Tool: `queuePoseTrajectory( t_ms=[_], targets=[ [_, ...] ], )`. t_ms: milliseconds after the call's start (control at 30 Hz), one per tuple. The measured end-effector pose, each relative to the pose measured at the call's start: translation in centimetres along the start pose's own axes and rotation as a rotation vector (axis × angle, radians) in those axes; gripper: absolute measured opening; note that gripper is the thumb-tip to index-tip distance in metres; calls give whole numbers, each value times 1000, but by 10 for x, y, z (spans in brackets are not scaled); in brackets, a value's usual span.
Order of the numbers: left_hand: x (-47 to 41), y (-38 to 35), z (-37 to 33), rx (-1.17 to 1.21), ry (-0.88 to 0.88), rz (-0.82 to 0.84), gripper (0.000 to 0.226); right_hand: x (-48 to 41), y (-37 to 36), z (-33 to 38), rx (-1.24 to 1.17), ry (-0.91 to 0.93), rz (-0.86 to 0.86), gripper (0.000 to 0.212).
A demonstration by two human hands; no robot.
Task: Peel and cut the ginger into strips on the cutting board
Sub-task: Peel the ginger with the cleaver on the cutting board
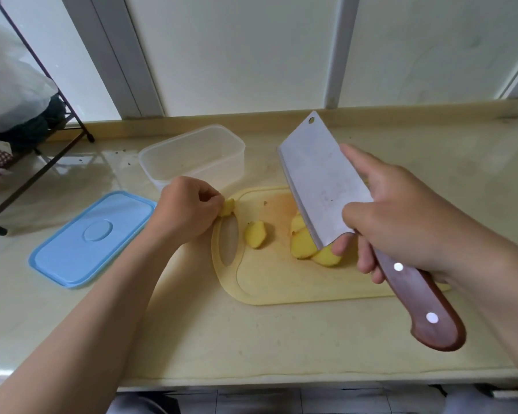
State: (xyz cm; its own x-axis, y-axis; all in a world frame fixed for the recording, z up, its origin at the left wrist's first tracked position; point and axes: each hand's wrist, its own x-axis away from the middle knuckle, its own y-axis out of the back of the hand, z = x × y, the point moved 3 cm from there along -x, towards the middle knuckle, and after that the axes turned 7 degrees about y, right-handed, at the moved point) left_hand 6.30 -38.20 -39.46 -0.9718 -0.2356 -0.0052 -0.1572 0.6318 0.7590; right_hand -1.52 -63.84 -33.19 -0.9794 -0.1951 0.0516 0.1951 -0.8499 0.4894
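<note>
Cleaver (320, 180) gripped in right hand (401, 216) hides part of sliced ginger (304, 245); left hand (186, 210) pinches one half-hidden piece (228, 207).

There is just one camera, worn on the person's head. It looks forward and down at the counter (251, 339) from close up. The left hand (189, 210) and right hand (401, 210) show low down, the cutting board (281, 288) sits in the middle, and the wall (237, 55) fills the top.
</note>
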Motion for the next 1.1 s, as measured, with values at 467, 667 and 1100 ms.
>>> queuePoseTrajectory(
  t_ms=[467,667,1100],
  targets=[
    [41,-20,-48,-353,-482,304,55,27,67,-32,-67,16,-130,81],
    [50,-24,-42,-447,-487,289,59,36,86,-55,-110,-22,-181,82],
    [75,-49,-80,-129,-440,257,64,31,79,-87,-20,-111,-131,91]
  ],
)
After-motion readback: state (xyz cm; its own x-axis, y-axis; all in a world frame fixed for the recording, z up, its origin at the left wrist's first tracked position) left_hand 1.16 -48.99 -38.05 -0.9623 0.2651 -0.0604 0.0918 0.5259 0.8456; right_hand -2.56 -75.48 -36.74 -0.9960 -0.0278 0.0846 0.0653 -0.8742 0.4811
